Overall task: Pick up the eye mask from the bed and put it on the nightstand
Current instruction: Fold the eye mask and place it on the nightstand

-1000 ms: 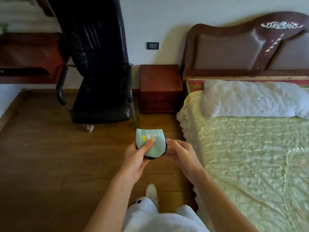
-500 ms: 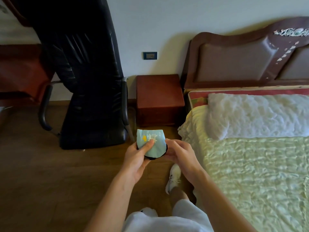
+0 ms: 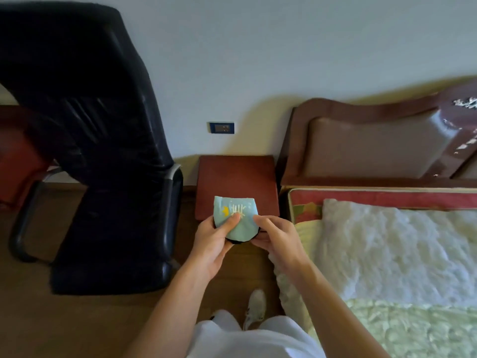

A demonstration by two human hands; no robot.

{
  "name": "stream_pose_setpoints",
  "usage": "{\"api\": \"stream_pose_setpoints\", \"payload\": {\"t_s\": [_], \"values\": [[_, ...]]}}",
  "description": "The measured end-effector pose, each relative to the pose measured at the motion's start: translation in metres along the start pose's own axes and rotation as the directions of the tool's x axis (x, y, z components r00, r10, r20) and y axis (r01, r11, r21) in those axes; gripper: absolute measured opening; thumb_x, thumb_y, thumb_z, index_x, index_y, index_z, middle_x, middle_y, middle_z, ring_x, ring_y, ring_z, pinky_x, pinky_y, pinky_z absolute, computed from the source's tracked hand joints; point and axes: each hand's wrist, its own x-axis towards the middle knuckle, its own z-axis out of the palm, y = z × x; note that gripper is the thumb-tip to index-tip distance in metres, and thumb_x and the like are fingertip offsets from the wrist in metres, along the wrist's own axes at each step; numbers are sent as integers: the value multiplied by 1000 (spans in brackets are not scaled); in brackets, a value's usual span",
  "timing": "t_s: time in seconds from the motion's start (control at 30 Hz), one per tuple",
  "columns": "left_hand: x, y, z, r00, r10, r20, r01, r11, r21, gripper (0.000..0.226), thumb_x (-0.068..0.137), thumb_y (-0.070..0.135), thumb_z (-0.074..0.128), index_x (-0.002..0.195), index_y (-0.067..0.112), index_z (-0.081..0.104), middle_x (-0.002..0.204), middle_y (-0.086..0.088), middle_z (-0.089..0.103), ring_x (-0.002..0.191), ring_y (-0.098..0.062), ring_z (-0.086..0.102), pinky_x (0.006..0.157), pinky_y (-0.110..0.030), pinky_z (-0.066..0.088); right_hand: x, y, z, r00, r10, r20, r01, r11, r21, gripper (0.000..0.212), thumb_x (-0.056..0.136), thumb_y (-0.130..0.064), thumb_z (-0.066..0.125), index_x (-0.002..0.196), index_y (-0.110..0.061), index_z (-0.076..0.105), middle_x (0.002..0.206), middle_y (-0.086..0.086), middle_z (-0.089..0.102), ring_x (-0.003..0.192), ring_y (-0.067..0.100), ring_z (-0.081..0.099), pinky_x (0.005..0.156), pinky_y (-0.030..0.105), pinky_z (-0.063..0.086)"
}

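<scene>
One eye mask (image 3: pixel 236 218) is present: a folded, pale blue fabric piece with a black edge along its lower rim, a yellow mark and pale line markings on the upper face. It is held in the air in front of the person, above the floor at the near edge of the nightstand (image 3: pixel 236 180), overlapping that edge in the head view; it is not resting on any surface. Two hands are engaged. The left hand (image 3: pixel 211 244) grasps the mask's left side, thumb pressed on the top face near the markings, fingers curled beneath. The right hand (image 3: pixel 277 241) grasps the right side, thumb on the upper face, fingers wrapped under the black edge. Both forearms extend forward from the lower frame and converge at the mask. One shoe (image 3: pixel 255 307) stands on the wooden floor (image 3: pixel 77 324) below. One black office chair (image 3: pixel 103 156) sits left of the nightstand. One bed (image 3: pixel 400 329) lies to the right, carrying one white pillow (image 3: pixel 397 249) and one brown headboard (image 3: pixel 374 148). One wall socket (image 3: pixel 222 127) is mounted above the nightstand.
</scene>
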Motion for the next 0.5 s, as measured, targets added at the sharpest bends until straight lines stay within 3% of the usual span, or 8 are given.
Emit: {"api": "stream_pose_setpoints", "payload": {"t_s": [0.17,0.33,0.5], "values": [[52,29,33,1000,9,-7,-9,1000,27,43,73,25,80,114,14,70,105,-8,79,100,-23,74,74,-33,62,57,-40,-14,999,39,24,-40,998,38,33,87,-39,72,104,-11,78,102,7,82,100,19,78,81,32,64],[94,50,42,999,-13,-37,14,1000,14,52,70,26,81,118,12,68,109,-10,78,102,-25,74,76,-35,61,99,-61,-11,998,49,30,-50,998,46,40,78,-42,72,101,-10,79,101,9,82,99,20,79,85,37,64],[138,78,40,999,-32,-22,32,999,0,52,70,24,80,119,11,67,111,-11,77,103,-26,73,78,-36,62,143,-87,2,999,39,18,-39,998,39,31,90,-32,72,104,-5,77,104,15,81,98,24,79,86,41,64]]}}
